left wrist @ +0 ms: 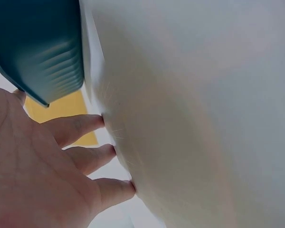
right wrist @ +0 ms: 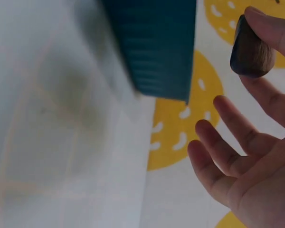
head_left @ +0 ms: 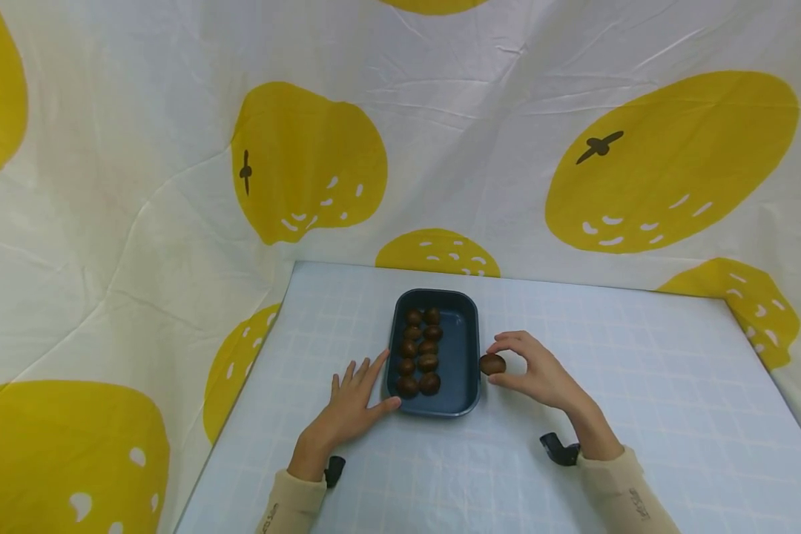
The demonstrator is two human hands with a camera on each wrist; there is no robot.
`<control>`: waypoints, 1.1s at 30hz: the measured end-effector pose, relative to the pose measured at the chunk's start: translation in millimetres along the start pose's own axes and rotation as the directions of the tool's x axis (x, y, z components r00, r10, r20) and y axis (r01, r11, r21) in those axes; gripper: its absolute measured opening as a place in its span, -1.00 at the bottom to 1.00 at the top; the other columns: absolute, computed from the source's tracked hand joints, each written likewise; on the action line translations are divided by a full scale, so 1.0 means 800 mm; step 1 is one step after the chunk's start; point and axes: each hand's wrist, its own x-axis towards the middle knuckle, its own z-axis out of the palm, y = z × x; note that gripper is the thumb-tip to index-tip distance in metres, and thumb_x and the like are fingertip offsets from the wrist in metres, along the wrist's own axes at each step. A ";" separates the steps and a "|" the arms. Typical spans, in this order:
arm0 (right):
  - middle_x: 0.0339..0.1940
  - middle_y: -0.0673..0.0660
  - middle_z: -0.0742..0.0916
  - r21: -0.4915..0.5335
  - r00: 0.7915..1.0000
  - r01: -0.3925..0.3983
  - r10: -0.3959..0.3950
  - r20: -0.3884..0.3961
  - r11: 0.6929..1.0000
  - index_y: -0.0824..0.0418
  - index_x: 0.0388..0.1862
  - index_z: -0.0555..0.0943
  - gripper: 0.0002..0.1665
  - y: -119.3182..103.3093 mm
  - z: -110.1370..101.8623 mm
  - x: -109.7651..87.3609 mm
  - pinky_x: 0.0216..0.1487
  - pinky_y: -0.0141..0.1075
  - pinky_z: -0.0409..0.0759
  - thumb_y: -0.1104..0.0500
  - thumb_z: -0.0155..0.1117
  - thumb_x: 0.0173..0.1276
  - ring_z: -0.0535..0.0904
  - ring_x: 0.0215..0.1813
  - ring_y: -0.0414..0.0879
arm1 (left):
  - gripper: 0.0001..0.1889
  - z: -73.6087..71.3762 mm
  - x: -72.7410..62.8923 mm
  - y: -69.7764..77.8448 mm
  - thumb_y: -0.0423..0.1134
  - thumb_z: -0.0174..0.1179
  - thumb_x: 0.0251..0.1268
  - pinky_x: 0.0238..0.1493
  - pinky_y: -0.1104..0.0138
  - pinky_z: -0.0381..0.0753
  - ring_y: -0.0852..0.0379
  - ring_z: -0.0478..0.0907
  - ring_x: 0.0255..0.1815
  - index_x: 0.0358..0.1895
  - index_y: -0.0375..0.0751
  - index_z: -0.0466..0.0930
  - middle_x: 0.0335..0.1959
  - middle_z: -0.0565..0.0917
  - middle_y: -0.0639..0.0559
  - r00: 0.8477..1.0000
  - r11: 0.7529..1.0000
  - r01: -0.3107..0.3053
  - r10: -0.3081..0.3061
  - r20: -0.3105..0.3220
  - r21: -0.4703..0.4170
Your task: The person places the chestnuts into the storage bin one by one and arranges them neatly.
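Note:
A dark blue rectangular tray (head_left: 459,371) lies on the table. In its left part, several brown chestnuts (head_left: 429,363) form two columns. My right hand (head_left: 541,374) pinches one more chestnut (head_left: 492,363) between thumb and index finger, by the tray's right rim. The right wrist view shows this chestnut (right wrist: 252,50) held up, with the other fingers spread loosely. At the tray's left side is my left hand (head_left: 350,408), fingers spread, its thumb and index finger at the rim. In the left wrist view, three fingertips (left wrist: 118,190) rest on the tabletop beside the tray.
The table (head_left: 641,386) has a pale, faintly checked cover. Behind it and to the left hangs a white cloth (head_left: 460,170) with big yellow fruit shapes. A black strap piece (head_left: 561,449) shows at the right wrist, and another (head_left: 334,472) at the left.

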 end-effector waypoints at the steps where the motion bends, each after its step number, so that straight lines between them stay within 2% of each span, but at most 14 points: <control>1: 0.24 0.22 0.58 -0.002 1.000 0.002 -0.002 0.000 1.000 0.09 0.08 0.65 -0.49 -0.004 0.000 0.003 0.24 0.20 0.42 0.09 0.60 0.15 0.42 0.31 0.15 | -0.09 0.000 0.000 0.000 0.40 0.07 0.33 0.38 -0.35 -0.34 -0.37 -0.20 0.57 0.62 0.41 -0.20 0.58 0.06 -0.28 1.000 1.000 -0.001 0.001 -0.002 -0.002; 11: 0.17 0.11 0.59 0.018 0.994 0.105 -0.106 0.023 0.994 0.12 0.05 0.66 -0.53 -0.041 0.012 0.041 0.21 0.15 0.45 0.06 0.58 0.18 0.46 0.22 0.07 | -0.08 0.000 -0.001 0.001 0.46 0.01 0.31 0.38 -0.36 -0.36 -0.38 -0.20 0.57 0.63 0.39 -0.19 0.58 0.06 -0.29 1.000 1.000 -0.004 0.004 0.000 -0.002; 19: 0.25 0.28 0.54 0.021 0.984 0.146 -0.147 0.102 0.989 0.14 0.03 0.67 -0.56 -0.063 0.024 0.083 0.25 0.18 0.40 0.06 0.55 0.21 0.42 0.29 0.15 | -0.08 -0.001 -0.001 0.003 0.45 0.03 0.31 0.39 -0.35 -0.38 -0.37 -0.22 0.58 0.63 0.40 -0.20 0.58 0.05 -0.28 1.000 1.000 0.012 -0.012 0.010 -0.004; 22: 0.26 0.30 0.54 0.021 0.975 0.177 -0.179 0.135 0.984 0.15 0.04 0.67 -0.57 -0.066 0.033 0.100 0.26 0.15 0.40 0.06 0.54 0.22 0.41 0.29 0.13 | -0.09 -0.001 0.000 0.002 0.45 0.03 0.31 0.38 -0.35 -0.37 -0.38 -0.22 0.57 0.62 0.41 -0.21 0.58 0.05 -0.28 1.000 1.000 0.012 -0.012 0.010 -0.001; 28: 0.21 0.18 0.61 0.019 0.952 0.232 -0.231 0.201 0.973 0.13 0.04 0.69 -0.57 -0.068 0.051 0.126 0.26 0.10 0.41 0.04 0.54 0.22 0.43 0.26 0.06 | -0.08 0.000 0.000 0.002 0.47 0.00 0.30 0.38 -0.36 -0.36 -0.37 -0.21 0.57 0.62 0.42 -0.22 0.58 0.06 -0.27 1.000 1.000 0.006 -0.006 0.012 0.010; 33: 0.21 0.20 0.63 0.043 0.913 0.285 -0.285 0.291 0.957 0.13 0.04 0.69 -0.59 -0.063 0.063 0.141 0.27 0.06 0.41 0.06 0.53 0.24 0.44 0.26 0.05 | -0.09 0.000 0.000 0.001 0.47 0.00 0.30 0.38 -0.35 -0.36 -0.36 -0.22 0.58 0.62 0.44 -0.23 0.59 0.04 -0.25 1.000 1.000 0.014 -0.014 0.014 0.013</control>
